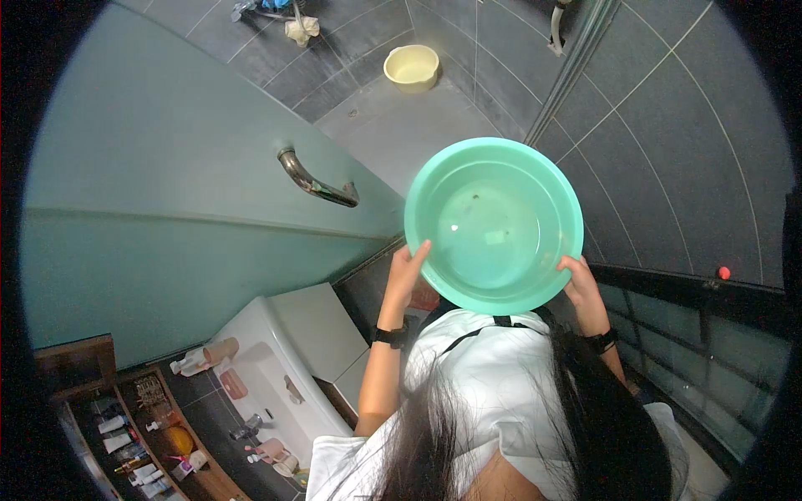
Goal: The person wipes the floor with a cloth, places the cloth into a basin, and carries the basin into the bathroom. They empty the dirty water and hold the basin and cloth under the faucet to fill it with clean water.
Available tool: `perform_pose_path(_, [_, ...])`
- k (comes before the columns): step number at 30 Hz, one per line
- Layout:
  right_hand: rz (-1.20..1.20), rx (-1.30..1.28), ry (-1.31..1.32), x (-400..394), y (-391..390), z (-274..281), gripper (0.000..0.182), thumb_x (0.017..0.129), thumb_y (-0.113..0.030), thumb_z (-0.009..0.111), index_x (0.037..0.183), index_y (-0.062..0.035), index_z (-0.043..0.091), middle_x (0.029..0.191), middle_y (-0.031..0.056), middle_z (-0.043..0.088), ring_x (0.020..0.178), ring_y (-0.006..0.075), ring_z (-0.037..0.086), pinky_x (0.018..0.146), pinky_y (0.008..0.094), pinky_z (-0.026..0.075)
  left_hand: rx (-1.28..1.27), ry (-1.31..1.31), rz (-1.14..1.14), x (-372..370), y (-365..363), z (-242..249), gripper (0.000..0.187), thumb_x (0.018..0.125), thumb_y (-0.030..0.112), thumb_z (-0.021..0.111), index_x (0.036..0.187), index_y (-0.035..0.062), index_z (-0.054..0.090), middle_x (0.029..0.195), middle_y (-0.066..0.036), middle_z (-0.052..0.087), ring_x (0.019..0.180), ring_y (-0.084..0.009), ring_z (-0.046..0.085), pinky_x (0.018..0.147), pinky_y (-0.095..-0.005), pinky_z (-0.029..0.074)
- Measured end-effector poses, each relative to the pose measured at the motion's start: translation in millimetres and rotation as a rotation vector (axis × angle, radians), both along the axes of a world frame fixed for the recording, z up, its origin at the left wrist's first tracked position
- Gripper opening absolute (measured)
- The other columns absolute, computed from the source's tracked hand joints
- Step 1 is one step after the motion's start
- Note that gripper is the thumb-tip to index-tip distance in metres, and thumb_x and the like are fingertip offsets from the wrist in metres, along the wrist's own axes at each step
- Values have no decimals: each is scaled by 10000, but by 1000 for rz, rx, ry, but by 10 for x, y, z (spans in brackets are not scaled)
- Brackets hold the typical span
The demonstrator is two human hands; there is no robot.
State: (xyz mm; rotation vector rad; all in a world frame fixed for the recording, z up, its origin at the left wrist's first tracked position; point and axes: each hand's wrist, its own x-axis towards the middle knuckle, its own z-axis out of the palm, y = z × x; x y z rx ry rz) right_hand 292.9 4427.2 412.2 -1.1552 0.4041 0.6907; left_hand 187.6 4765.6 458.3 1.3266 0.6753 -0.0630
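Observation:
A round mint-green plastic basin [484, 280] is held level in front of my chest, with what looks like shallow clear water and a small dark speck in it. My left hand [407, 271] grips its rim at the lower left, thumb over the edge. At the lower right, my right hand [578, 280] grips the same rim. The fingers under the basin are hidden. Both wrists carry a black band.
A pale yellow basin [412, 68] stands on the shower floor ahead. To the left is a frosted glass door [167, 184] with a metal handle [317, 179]. A white sink [276, 392] and a shelf of bottles [125, 442] are lower left. Dark tiled wall [677, 150] rises at right.

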Motion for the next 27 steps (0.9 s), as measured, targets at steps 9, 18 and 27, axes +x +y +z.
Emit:
perform_pose_path(9, [11, -24, 28, 7, 31, 119, 483, 687, -19, 541, 1169, -20, 523, 1062, 68, 596, 986, 224, 567, 865, 360, 457, -7, 5, 0, -34, -14, -46, 355, 927, 257, 584, 1105, -48, 621, 1001, -65, 661, 898, -117, 588, 822, -270, 445])
perform_pose_path(18, [25, -20, 3, 11, 25, 84, 452, 691, -15, 539, 1142, -12, 536, 1062, 68, 593, 984, 226, 555, 860, 357, 448, -46, -10, 9, -63, -10, -63, 359, 928, 261, 579, 1105, -49, 620, 1012, -71, 662, 915, -124, 587, 843, -277, 433])
perform_pose_path(27, [30, 17, 15, 14, 24, 59, 496, 696, -13, 539, 1191, -7, 500, 1081, 83, 585, 999, 233, 563, 875, 367, 458, -9, 8, -5, -49, -11, 11, 365, 931, 268, 574, 1112, -46, 619, 1022, -69, 660, 920, -123, 586, 837, -277, 437])
